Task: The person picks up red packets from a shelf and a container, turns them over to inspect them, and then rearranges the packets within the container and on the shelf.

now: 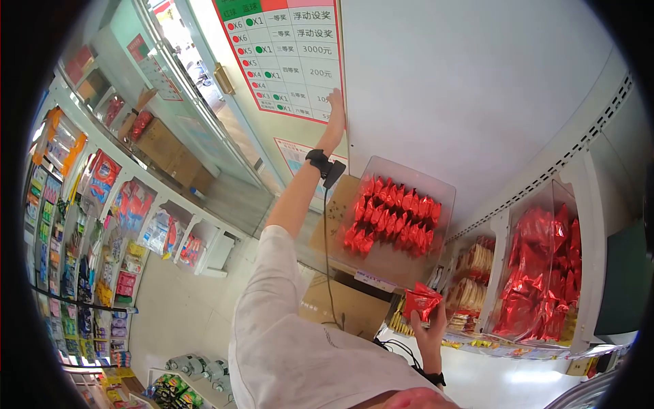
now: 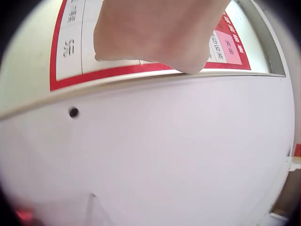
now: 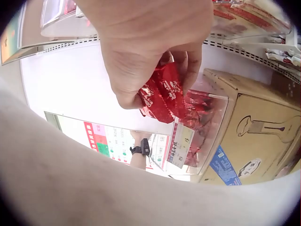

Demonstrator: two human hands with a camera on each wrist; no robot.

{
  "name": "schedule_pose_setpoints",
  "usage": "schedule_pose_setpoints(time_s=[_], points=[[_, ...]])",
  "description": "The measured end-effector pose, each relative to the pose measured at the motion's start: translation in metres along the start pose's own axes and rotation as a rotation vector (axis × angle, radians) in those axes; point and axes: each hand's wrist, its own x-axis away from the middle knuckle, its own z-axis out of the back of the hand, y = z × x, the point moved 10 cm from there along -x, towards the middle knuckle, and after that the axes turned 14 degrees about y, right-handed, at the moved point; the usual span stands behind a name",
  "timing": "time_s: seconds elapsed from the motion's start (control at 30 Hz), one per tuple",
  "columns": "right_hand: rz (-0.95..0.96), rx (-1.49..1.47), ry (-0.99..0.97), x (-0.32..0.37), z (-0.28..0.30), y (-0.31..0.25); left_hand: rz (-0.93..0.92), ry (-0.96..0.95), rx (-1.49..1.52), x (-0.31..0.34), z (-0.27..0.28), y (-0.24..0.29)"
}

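Note:
In the head view the left hand (image 1: 334, 116) is at the end of the outstretched arm, against the lower right edge of the red-framed poster (image 1: 283, 51); its fingers are small there and no held thing shows. The left wrist view has the hand (image 2: 155, 33) over the poster's border, fingertips out of sight. Red foil packets (image 1: 423, 301) are gripped in the right hand (image 1: 430, 334), beside the clear bin (image 1: 409, 269) of red packets. Up close, thumb and fingers of the right hand (image 3: 150, 52) pinch the crinkled packets (image 3: 164, 96).
Right of the bin stand shelf compartments with pale packs (image 1: 470, 293) and a large heap of red packets (image 1: 538, 273). Cardboard boxes (image 1: 344, 303) lie below the bin. A glass door is at the upper left, stocked shelves (image 1: 102, 232) at the far left. A cable hangs from the left wrist.

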Motion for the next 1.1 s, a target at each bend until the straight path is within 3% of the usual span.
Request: schedule_pose_setpoints(time_s=[0.23,0.57,0.7,0.83,0.93,1.1], points=[[-0.028,0.029,-0.024,0.0,-0.001,0.001,-0.042,0.012,0.016,-0.015,-0.004,-0.014],[-0.006,0.048,0.035,0.008,0.027,-0.006,-0.104,0.369,-0.099,-0.046,0.045,-0.041],[0.015,-0.017,0.094,0.015,0.04,0.003,-0.069,0.285,0.018,-0.05,0.032,-0.045],[0.065,0.024,0.139,0.02,0.046,0.009,-0.071,0.141,0.128,0.012,-0.013,0.017],[0.071,0.018,0.139,0.021,0.041,0.015,0.01,0.158,0.193,0.007,-0.014,0.008],[0.019,0.06,0.015,0.016,0.026,0.017,-0.033,0.154,0.201,-0.023,-0.001,-0.028]])
